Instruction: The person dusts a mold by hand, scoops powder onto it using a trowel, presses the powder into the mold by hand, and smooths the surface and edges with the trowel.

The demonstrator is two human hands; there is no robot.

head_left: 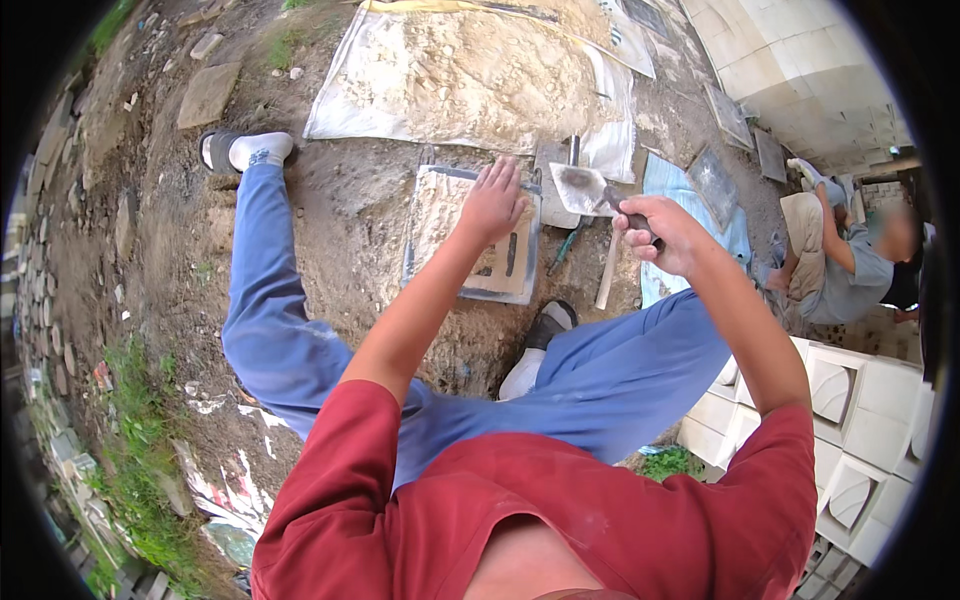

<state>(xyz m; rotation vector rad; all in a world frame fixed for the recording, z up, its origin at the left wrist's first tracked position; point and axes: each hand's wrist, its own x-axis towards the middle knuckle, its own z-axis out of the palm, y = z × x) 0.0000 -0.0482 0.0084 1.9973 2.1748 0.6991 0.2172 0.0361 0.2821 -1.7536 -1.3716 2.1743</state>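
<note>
Nearest, blue trousers (640,340) are spread to both sides of the work, and the right shoe (558,318) is planted on the bare soil (340,240), just below the frame (500,293). The frame, shallow and grey-rimmed, is laid on the soil between the legs. It is partly filled with pale powder (438,205), heaped mostly toward its left and upper parts; at the lower right, a dark mark on the base is left exposed.

The left hand (492,202) is laid flat and open over the powder, with nothing grasped. By the right hand (665,235) the dark handle of a trowel (580,188) is gripped, its dusty blade held just beyond the frame's upper right corner. Powder could be spilled over the rim if it were pushed too hard, and the frame could be jarred by the shoe. The left fingers could be nicked if the blade were swung inward.

Beside the frame, a green-handled tool (563,252) and a pale wooden stick (608,268) are left on the soil. To the right, a grey plate (712,188) is set on blue sheeting (665,178). Farther off, a large heap of similar powder (450,80) is held on a white sheet (325,122); some could be lost at its edges if the cloth were dragged.
</note>
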